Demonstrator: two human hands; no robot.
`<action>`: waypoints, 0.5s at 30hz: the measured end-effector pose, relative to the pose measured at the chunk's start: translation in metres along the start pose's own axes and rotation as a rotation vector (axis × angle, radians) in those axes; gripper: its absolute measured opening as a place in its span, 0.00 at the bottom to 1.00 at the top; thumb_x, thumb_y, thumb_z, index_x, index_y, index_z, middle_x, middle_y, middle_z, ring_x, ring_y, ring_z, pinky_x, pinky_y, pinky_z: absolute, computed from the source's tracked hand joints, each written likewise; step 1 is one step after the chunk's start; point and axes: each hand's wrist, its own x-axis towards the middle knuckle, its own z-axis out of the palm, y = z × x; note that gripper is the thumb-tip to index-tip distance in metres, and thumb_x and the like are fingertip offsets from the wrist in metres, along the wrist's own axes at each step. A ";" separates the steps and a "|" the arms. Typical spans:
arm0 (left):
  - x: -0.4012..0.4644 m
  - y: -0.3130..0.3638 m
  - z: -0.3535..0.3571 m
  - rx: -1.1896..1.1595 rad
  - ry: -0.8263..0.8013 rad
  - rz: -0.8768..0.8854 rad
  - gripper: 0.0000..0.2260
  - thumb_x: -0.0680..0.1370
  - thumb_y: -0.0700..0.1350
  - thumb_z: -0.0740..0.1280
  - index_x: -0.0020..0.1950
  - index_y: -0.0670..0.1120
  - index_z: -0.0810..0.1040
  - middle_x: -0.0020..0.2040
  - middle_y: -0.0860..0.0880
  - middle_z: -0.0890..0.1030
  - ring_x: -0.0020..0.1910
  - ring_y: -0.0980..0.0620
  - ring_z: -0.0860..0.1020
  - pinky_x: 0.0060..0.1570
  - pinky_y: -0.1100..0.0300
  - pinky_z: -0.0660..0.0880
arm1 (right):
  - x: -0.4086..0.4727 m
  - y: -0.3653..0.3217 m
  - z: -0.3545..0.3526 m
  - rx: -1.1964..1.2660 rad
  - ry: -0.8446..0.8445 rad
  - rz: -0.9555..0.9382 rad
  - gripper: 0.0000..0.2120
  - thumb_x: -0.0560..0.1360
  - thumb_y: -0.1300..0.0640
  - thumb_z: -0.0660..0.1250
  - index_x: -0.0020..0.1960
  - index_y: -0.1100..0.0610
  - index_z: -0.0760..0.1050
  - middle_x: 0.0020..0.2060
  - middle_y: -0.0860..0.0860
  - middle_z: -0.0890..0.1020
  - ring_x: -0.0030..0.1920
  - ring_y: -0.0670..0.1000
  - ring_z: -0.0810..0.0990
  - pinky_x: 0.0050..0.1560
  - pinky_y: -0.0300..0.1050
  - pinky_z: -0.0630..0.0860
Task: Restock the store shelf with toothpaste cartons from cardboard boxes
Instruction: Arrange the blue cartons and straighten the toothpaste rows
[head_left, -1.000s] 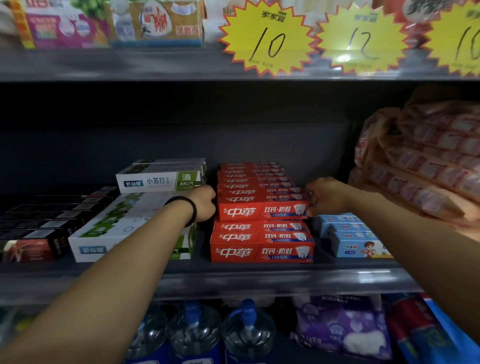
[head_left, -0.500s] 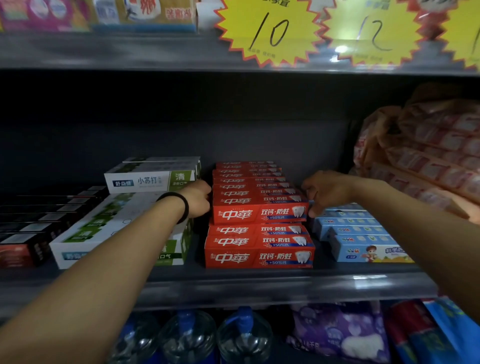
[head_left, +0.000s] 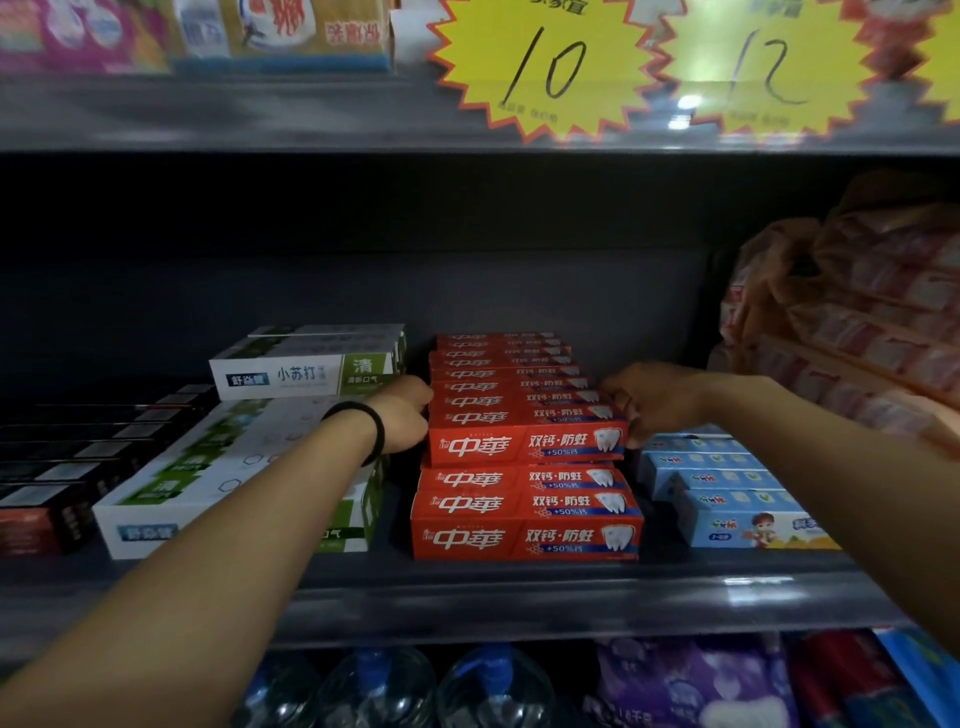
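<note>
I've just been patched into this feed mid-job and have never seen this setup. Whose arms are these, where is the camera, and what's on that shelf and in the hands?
There is no machine: a person wears one wide-angle camera on the head, looking forward and down, so both bare arms reach in from below. The left hand, with a black hair tie on its wrist, and the right hand press against the two ends of the upper row of red toothpaste cartons, which sits on a lower row of red cartons on the grey shelf. To the left lie white-and-green toothpaste cartons and black cartons; to the right, blue children's toothpaste cartons. Whether the fingers curl round the cartons cannot be seen.
</note>
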 end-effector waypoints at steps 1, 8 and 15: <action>0.000 0.000 0.000 0.003 -0.001 0.000 0.10 0.77 0.43 0.68 0.58 0.47 0.78 0.55 0.50 0.80 0.56 0.51 0.78 0.60 0.52 0.75 | 0.000 0.001 0.000 0.000 0.000 -0.003 0.22 0.70 0.62 0.74 0.61 0.51 0.73 0.54 0.47 0.81 0.56 0.48 0.78 0.62 0.47 0.73; 0.004 -0.001 -0.014 0.069 0.088 -0.022 0.14 0.79 0.34 0.58 0.62 0.43 0.74 0.55 0.48 0.76 0.55 0.51 0.75 0.56 0.59 0.71 | 0.007 0.006 -0.014 -0.069 0.103 -0.001 0.13 0.72 0.61 0.71 0.53 0.49 0.74 0.44 0.44 0.79 0.49 0.48 0.78 0.53 0.44 0.76; 0.036 -0.007 -0.023 0.152 0.117 -0.055 0.09 0.78 0.34 0.56 0.41 0.42 0.73 0.44 0.46 0.75 0.42 0.51 0.73 0.39 0.63 0.69 | 0.040 0.009 -0.023 -0.111 0.153 0.019 0.16 0.74 0.59 0.71 0.60 0.59 0.75 0.55 0.53 0.80 0.54 0.52 0.78 0.59 0.49 0.75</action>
